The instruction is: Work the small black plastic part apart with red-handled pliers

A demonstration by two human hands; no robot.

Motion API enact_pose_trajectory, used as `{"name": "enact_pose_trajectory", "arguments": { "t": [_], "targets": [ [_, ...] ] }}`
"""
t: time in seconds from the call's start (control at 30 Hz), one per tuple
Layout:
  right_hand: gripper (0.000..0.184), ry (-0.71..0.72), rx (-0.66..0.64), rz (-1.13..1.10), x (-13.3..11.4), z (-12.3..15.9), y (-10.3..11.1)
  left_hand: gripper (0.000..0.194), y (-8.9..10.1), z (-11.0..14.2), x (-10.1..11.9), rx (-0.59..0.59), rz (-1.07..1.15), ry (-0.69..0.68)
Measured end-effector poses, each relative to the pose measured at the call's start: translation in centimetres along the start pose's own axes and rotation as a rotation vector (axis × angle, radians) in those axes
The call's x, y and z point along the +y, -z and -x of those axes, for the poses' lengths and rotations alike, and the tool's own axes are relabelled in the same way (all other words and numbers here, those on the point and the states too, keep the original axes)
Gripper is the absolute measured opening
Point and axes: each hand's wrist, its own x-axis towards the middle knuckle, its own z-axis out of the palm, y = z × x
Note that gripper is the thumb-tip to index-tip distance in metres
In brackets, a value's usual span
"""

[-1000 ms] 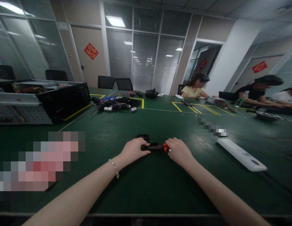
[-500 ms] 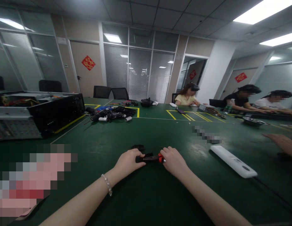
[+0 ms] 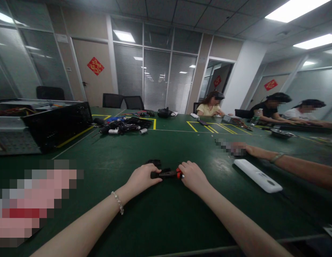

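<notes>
Looking through the head camera, I find my two bare hands at the middle of the frame, over a matt green tabletop [image 3: 155, 228]. My left hand [image 3: 142, 178], with a pale beaded bracelet [image 3: 117, 202] at the wrist, pinches a small black oblong piece [image 3: 154, 175] between thumb and fingers. My right hand [image 3: 193, 175] is curled around the red handles of dark metal pliers [image 3: 169, 174], whose nose points toward that piece at the frame's centre; I cannot tell whether the jaws bite on it. A dark, irregular black part [image 3: 153, 162] lies just beyond my left fingers.

Right of centre rests a white oblong plastic block [image 3: 258, 175] with a dark oval near its lower end. Another person's hand [image 3: 243, 147] enters from the right edge, at a pixelated object. A pink and grey pixelated patch [image 3: 40, 200] fills the lower left. At middle left stands a black and silver metal computer case [image 3: 59, 125], with a heap of black tools and cables [image 3: 125, 125] beside it.

For writing, a red diamond-shaped paper sign [image 3: 95, 66] in the upper left bears gold characters, too small for me to read surely.
</notes>
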Motion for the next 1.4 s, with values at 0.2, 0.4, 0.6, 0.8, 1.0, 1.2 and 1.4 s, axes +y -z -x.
{"name": "enact_pose_trajectory", "arguments": {
  "t": [0.2, 0.4, 0.6, 0.8, 1.0, 1.2, 1.4],
  "targets": [
    [0.025, -0.013, -0.022, -0.027, 0.0, 0.0, 0.0, 0.033, 0.1, 0.0, 0.2, -0.012, -0.015, 0.01],
    [0.025, 0.004, -0.026, -0.014, 0.1, -0.2, 0.2, 0.033, 0.0, -0.1, -0.2, 0.003, -0.005, -0.007],
    [0.027, 0.048, -0.021, -0.014, 0.5, -0.5, 0.2, 0.033, -0.3, -0.2, -0.4, 0.008, 0.0, -0.029],
    [0.024, 0.095, -0.019, -0.008, 0.8, -0.9, 0.3, 0.034, -0.2, -0.2, -0.5, 0.001, 0.001, -0.04],
    [0.023, 0.117, -0.022, -0.038, 1.3, -1.1, -0.4, 0.034, -0.2, -0.2, -0.5, -0.005, -0.006, -0.06],
    [0.026, 0.114, -0.014, -0.067, 1.3, -1.1, -0.8, 0.034, -0.4, -0.2, -0.8, 0.003, 0.017, -0.087],
    [0.027, 0.112, -0.009, -0.078, 1.4, -1.0, -0.9, 0.032, -0.4, -0.2, -0.9, -0.009, 0.045, -0.12]
  ]
}}
